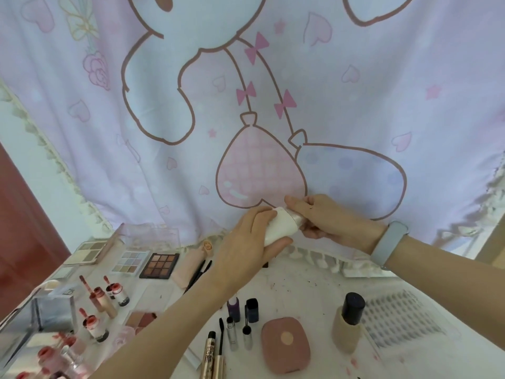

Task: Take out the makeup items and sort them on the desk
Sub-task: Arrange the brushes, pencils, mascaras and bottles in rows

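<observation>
1. Sorted groups already lie at left: lip tints [95, 305] and eyeshadow palettes [159, 265] on the surface [306, 291].
2. The left hand [246, 246] wraps the white tube [281, 227], held above the surface's far edge.
3. The right hand [319, 218] pinches its cap end; each grip is curled around the tube.
4. Judged step: placing one item; next, choose its group and set it down.

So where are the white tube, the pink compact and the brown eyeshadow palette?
white tube [281, 227]: head view, on the bare middle of its body between the two hands.
pink compact [285, 344]: head view, on its lid near the centre.
brown eyeshadow palette [159, 265]: head view, on the middle pans.
</observation>
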`<state>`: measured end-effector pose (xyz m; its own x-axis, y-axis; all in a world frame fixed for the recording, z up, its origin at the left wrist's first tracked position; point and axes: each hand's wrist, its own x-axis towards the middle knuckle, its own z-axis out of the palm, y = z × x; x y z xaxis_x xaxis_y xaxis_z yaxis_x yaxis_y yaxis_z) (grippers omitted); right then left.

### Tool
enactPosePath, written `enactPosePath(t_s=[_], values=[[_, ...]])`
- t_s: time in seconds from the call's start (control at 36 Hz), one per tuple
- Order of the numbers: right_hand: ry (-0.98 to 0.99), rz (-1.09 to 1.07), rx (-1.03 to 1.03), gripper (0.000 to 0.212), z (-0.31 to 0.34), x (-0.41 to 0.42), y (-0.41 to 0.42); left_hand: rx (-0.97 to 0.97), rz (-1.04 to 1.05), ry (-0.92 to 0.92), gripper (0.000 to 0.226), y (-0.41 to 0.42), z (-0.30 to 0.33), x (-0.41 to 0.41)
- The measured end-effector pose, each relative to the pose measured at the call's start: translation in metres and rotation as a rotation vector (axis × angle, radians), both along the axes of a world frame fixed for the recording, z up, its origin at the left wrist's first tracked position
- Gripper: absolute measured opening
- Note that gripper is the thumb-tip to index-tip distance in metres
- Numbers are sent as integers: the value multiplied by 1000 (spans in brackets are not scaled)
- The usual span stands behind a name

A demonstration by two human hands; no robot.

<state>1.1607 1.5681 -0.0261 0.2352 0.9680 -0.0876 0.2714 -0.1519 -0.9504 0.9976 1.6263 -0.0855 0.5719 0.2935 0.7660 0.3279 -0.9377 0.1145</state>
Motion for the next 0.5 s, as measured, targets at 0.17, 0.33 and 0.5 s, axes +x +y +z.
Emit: enactPosePath(t_s=[0.17,0.33,0.5], values=[[-66,-52,169,36,-5,-11,-1,-395,21,-88,31,-9,14,-9],[-326,164,367,17,3,-8,-1,-1128,-72,-429,48,5,31,0],[141,140,296,10,-1,-7,-1,-1200,-139,-384,53,11,35,-6]])
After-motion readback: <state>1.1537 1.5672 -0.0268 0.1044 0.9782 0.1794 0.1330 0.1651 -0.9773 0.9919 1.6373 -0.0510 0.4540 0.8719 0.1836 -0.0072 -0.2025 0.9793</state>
